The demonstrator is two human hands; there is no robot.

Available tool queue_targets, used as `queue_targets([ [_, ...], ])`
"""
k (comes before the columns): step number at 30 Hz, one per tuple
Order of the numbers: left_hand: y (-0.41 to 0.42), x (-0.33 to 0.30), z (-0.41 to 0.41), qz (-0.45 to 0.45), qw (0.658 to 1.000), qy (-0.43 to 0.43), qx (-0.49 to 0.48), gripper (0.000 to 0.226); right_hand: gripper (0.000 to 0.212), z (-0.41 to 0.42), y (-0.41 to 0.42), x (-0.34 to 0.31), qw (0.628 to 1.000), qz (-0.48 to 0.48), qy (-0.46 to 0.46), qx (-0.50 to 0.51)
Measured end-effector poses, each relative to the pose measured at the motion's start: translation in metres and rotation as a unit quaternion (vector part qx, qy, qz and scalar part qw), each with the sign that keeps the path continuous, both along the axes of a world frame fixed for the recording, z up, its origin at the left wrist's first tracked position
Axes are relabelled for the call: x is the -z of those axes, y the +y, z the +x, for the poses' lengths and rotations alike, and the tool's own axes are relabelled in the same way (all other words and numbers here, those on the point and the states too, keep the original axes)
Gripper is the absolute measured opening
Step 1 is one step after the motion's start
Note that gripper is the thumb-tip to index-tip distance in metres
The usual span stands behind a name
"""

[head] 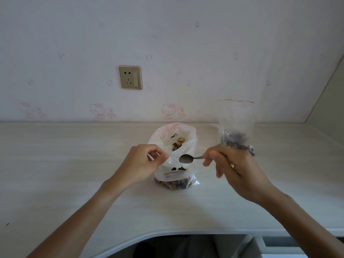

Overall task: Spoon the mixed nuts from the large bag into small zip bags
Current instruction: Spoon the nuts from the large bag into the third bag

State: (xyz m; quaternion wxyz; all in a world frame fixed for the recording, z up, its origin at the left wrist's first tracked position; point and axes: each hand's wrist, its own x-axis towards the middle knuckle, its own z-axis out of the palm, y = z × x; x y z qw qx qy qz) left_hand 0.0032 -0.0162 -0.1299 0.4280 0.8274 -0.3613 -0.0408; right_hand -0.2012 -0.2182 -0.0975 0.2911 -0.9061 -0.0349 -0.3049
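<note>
Empty spoon [186, 158] over the limp small bag [176, 178].
Your left hand [143, 162] pinches its floppy rim; right hand [229, 164] fingers grip the stiff handle.

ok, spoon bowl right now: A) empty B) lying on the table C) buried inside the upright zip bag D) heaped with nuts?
A: the spoon in the right hand has a bare bowl, held in the air over the small zip bag, whose edge the left hand pinches, in front of the large bag.
</note>
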Motion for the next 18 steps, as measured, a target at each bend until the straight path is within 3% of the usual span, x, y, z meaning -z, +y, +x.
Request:
queue_targets([
  [6,-0.012,-0.015,0.021,-0.032,0.998,-0.031,-0.041,0.017,0.035,0.03,-0.013,0.01,0.957,0.291,-0.009,0.008],
  [10,-0.033,-0.019,0.039,-0.065,0.986,-0.093,-0.123,0.022,0.035,0.058,-0.02,0.013,0.909,0.416,-0.001,0.019],
  [12,-0.045,-0.02,0.051,-0.024,0.983,-0.115,-0.141,0.047,0.035,0.074,-0.022,0.014,0.894,0.447,0.006,0.032],
  [15,-0.065,-0.023,0.069,0.109,0.984,-0.059,-0.124,0.092,0.036,0.098,-0.025,0.016,0.885,0.461,0.007,0.057],
  [17,-0.08,-0.023,0.079,0.183,0.976,-0.016,-0.116,0.103,0.036,0.114,-0.027,0.019,0.886,0.458,0.003,0.079],
  [18,-0.086,-0.022,0.083,0.205,0.972,0.006,-0.112,0.098,0.036,0.12,-0.027,0.022,0.888,0.45,0.002,0.092],
])
